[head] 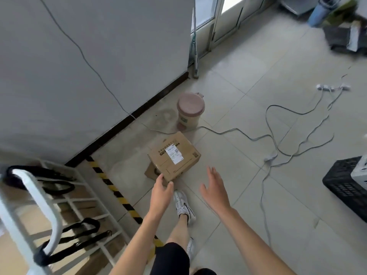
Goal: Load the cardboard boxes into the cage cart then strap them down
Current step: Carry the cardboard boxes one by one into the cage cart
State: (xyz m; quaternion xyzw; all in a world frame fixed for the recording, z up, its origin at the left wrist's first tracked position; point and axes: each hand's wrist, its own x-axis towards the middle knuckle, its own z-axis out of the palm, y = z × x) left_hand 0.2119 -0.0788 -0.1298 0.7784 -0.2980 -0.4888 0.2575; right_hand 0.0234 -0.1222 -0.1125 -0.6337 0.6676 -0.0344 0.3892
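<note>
A cardboard box (pixel 174 155) sits on the tiled floor (pixel 248 195), near the dark skirting of the grey wall (pixel 79 56), with a white shipping label (pixel 174 153) on its top face. One flap sticks out at its lower left side.

Both arms reach forward and down toward it. The left grip (pixel 161 188) (a bare hand, like the other) is open, its fingers loosely extended over the box's nearest corner; whether they actually touch the cardboard I cannot tell. The right grip (pixel 214 185) is also open, fingers spread and straight, hovering near the box's right side but clearly apart from it and holding nothing.

The cage cart (pixel 45 197) stands at the lower left, its white bars blurred. Black straps (pixel 57 187) hang looped over its frame, and brown cardboard (pixel 78 195) shows through the bars inside. A strip of yellow-and-black tape (pixel 117 193) runs along the floor between the cart and the person's white shoe (pixel 183 205).

Beyond the box stands a small bin (pixel 189 111) with a pink lid. Grey cables (pixel 278 147) trail across the tiles to the right, leading up to a white power strip (pixel 333 87). A black plastic crate (pixel 345 185) sits at the right edge.
</note>
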